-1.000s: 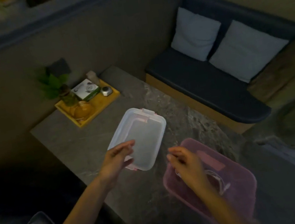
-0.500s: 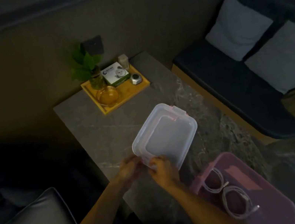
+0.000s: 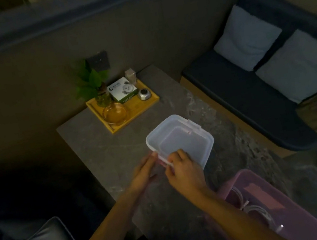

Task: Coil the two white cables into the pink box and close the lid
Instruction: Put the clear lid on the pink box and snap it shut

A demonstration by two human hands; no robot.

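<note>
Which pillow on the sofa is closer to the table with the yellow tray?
The upper-left pillow. It leans at the sofa end nearest the table; the other pillow sits farther right, away from the yellow tray.

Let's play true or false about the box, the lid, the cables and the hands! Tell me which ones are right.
1. The lid is already on the pink box. False: it lies on the table, apart from the box.
2. White cables are inside the pink box. True.
3. Both the left hand and the right hand touch the lid's near edge. True.
4. The yellow tray is empty. False: it holds a plant, a glass dish, a small carton and more.
5. The lid is dark blue. False: it is clear whitish plastic.
</note>
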